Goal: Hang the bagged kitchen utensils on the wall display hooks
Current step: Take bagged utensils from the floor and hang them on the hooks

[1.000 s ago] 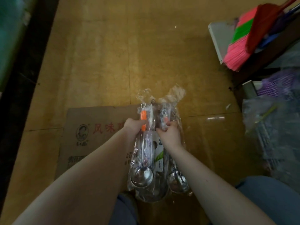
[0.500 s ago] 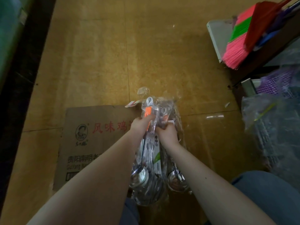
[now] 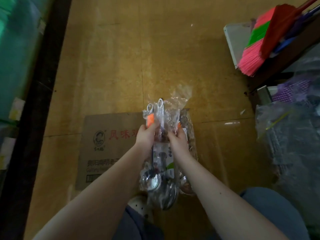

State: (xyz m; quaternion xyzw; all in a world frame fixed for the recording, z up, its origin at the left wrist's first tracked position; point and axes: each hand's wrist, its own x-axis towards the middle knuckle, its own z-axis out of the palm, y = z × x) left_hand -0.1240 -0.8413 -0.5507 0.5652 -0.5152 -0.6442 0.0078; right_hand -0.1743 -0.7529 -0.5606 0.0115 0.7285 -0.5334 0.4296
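Head view: both hands, left (image 3: 146, 135) and right (image 3: 176, 139), side by side, grip the bagged utensils (image 3: 160, 163) between them.

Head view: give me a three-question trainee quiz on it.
1. True or false: the left-hand grip and right-hand grip both hold the clear plastic bags of steel ladles.
2. What lies on the yellow floor left of the bags? A) flattened brown cardboard box B) blue towel C) metal tray
3. Fill in: the pink-and-green bristled broom is at the upper ___ of the view.
Key: 1 true; 2 A; 3 right.
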